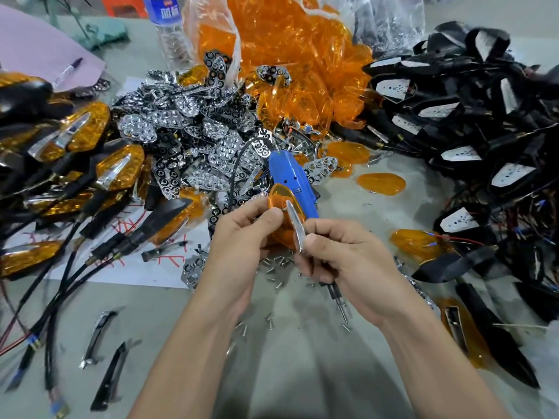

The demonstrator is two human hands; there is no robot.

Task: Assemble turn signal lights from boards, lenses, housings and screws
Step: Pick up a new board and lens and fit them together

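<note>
While my left hand grips the amber lens above the loose screws on the tabletop, my right hand pinches a chrome trim strip against its face, presumably to seat it.

Far beyond the fingers stands a bottle; well up left of them a marker lies on a pink sheet.

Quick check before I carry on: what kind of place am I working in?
Most likely a hand-assembly bench for turn signal lights: heaps of orange lenses, chrome reflector boards and wired black housings, with loose screws scattered nearby.
</note>
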